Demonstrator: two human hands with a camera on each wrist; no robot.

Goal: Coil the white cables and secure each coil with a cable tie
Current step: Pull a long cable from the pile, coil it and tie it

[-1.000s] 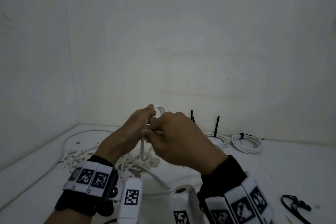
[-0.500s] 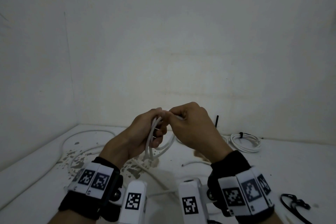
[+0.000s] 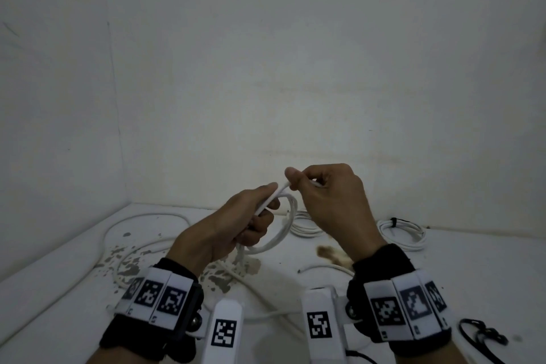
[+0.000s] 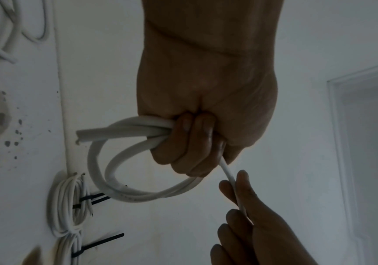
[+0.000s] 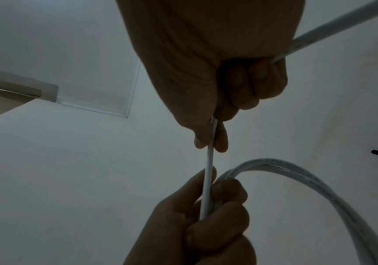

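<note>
My left hand (image 3: 248, 224) grips a small coil of white cable (image 3: 280, 233) above the white table (image 3: 487, 281), its fingers curled round the bunched loops (image 4: 124, 157). A straight run of the same cable (image 5: 208, 177) leads up from that fist into my right hand (image 3: 322, 195), which pinches it between thumb and forefinger just above and to the right. The rest of this cable (image 3: 141, 221) trails loose over the table's left side. One cut end (image 4: 79, 138) sticks out of the coil.
Two finished white coils (image 3: 401, 233) (image 3: 304, 226) bound with black ties lie by the back wall. Loose black cable ties (image 3: 481, 337) lie at the front right. A short cable piece (image 3: 325, 268) lies mid-table. Paint is chipped and stained on the left.
My right hand has risen and moved right, drawing a straight length of cable out of the left fist. The loop hanging from the left hand has grown rounder.
</note>
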